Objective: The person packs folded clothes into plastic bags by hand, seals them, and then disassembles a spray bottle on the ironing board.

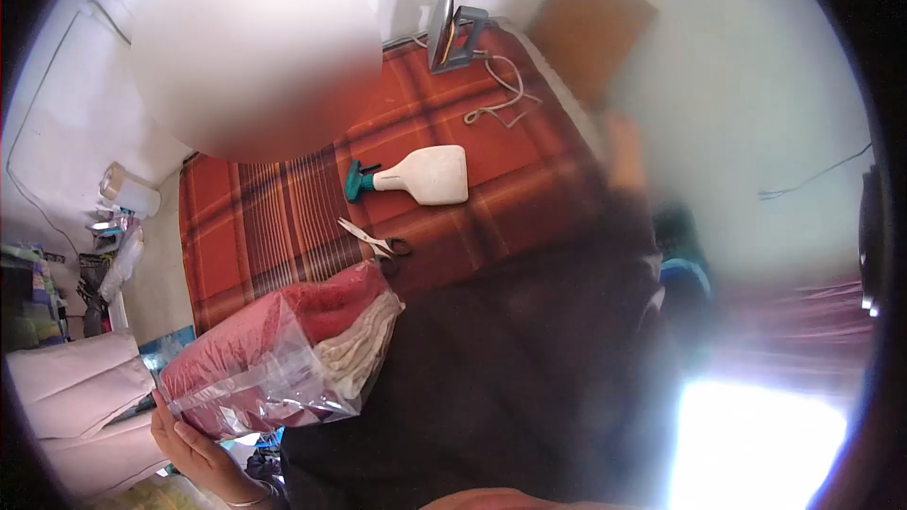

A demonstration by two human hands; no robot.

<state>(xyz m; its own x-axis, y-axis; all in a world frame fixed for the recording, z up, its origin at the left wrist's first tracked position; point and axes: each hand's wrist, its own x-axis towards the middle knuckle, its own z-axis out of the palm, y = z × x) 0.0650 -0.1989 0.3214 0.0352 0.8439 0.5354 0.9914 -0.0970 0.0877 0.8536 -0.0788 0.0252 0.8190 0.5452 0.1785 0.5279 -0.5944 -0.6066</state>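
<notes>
At the lower left my left hand (203, 458) grips the near left end of a clear plastic bag (283, 359). Folded red cloth and a cream, ruffled-looking fabric (359, 349) fill the bag. Off to the right, beyond a dark sleeve, my right hand (625, 156) is a blur, its fingers not distinct. Its tips come close to the lower edge of a brown flat board (595, 28); whether they hold it is unclear. Just past the bag, scissors (378, 244) lie with blades apart. Further back a white spray bottle (430, 176) with a green trigger rests on its side.
A red-orange checked cloth (510, 198) covers the table. An iron (458, 33) stands at the far edge, its cord (505, 94) looped on the cloth. To the left are a white roll (129, 191) and pink sheets (80, 382). A pale blur hides the far left corner.
</notes>
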